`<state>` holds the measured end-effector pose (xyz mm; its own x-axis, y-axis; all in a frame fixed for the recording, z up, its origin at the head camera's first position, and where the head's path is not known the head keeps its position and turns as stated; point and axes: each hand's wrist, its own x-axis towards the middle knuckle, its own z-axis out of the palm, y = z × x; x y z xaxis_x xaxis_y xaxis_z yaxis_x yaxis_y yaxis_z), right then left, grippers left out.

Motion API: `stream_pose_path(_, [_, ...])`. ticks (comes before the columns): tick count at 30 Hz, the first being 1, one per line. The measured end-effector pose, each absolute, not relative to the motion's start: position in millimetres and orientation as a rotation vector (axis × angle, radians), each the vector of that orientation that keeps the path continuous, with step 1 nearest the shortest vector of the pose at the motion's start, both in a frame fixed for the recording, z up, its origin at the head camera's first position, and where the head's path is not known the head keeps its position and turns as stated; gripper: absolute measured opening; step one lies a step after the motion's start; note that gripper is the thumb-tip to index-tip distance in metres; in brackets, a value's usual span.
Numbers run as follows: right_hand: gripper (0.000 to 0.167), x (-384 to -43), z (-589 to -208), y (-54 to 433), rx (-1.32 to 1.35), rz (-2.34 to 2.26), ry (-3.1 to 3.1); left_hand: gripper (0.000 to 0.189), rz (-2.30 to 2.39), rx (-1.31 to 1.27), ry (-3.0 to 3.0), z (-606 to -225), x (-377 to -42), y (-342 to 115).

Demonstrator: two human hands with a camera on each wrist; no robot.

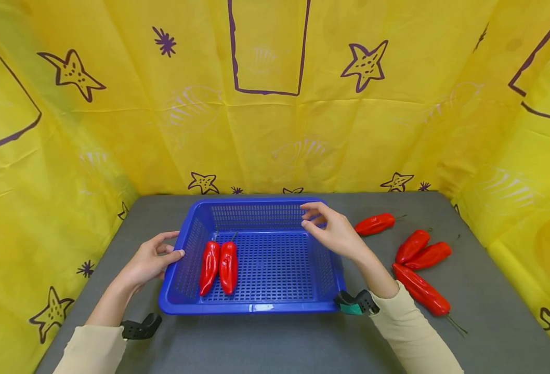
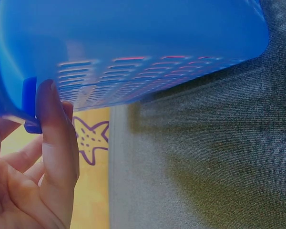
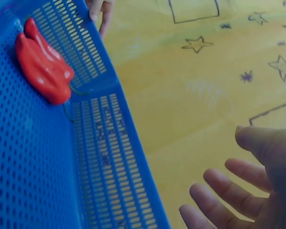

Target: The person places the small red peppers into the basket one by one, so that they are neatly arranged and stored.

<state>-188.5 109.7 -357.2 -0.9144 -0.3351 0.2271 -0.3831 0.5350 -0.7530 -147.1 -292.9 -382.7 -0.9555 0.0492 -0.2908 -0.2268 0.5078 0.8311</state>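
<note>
A blue plastic basket [image 1: 214,309] with slotted walls sits at the middle of the table. Two red peppers [image 1: 228,266] lie side by side in its left part, stems pointing to the far wall. My left hand [image 1: 145,262] pinches the basket's left rim; the left wrist view shows the fingers [image 2: 57,143] at the lip. Over the basket's right end hovers my right hand [image 1: 333,231], its fingers loosely bent and apart, with nothing between them. In the right wrist view, that hand [image 3: 243,191] is apart from the basket wall [image 3: 119,157].
Several more red peppers lie on the grey table [image 1: 481,311] right of the basket: one [image 1: 375,224] near the basket's far right corner, others grouped by the right forearm, including a long one [image 1: 422,290]. Yellow patterned cloth [image 1: 265,130] encloses the back and sides.
</note>
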Motion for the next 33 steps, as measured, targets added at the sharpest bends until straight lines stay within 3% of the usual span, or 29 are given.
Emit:
stream_pose_path(16, [0.038,-161.7,-384.7,166.5,0.521,1.359,-2.646,0.070,1.391,-0.165,2.491,-382.3,-145.7,-292.1])
stream_pose_path(33, [0.042,-131.7,-388.9,227.6,0.358,1.248,-2.629,0.069,1.417,-0.148,2.493,-381.0,-145.6,-292.0])
